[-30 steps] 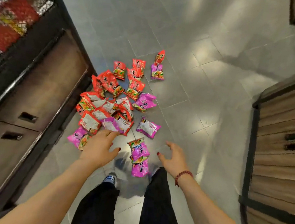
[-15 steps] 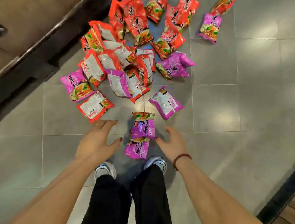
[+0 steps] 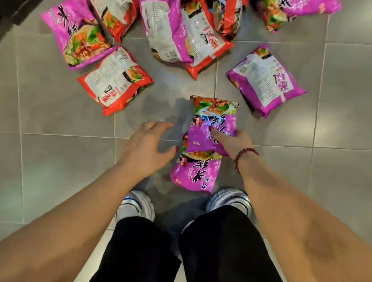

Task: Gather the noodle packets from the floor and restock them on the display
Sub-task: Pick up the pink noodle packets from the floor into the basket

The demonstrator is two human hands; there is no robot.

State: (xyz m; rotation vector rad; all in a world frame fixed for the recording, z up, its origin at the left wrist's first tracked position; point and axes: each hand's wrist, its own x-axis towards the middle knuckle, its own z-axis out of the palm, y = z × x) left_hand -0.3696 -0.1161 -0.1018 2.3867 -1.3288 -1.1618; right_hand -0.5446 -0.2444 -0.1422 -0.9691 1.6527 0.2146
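Your right hand (image 3: 234, 144) is pinching a glossy purple plastic noodle packet (image 3: 214, 118) at its near right edge. The thumb is lying across the printed face, and the other fingers are tucked out of sight beneath it. That packet is overlapping a second purple packet (image 3: 194, 175), which is lying just nearer to you than the hand, flat on the grey tiled floor (image 3: 42, 173). Your left hand (image 3: 145, 147) is hovering with fingers spread and relaxed, holding nothing, just beside the left edges of both packets. I cannot tell whether its thumb is touching the lower one.

You are probably dealing with something light and crackly: slick film, puffed with air, around a brittle noodle block. Pinching across the firm block at mid-edge is likely serving you better than taking the crimped end seal. Squeeze gently, since stacked film tends to slide and a hard grip risks cracking the noodles.

Beyond your left hand, a red plastic packet (image 3: 116, 80) is lying label side up. Beyond your right hand, a purple packet with its white label showing (image 3: 266, 80) is lying well apart. Farther out, a heap of red and purple packets (image 3: 168, 26) is waiting.
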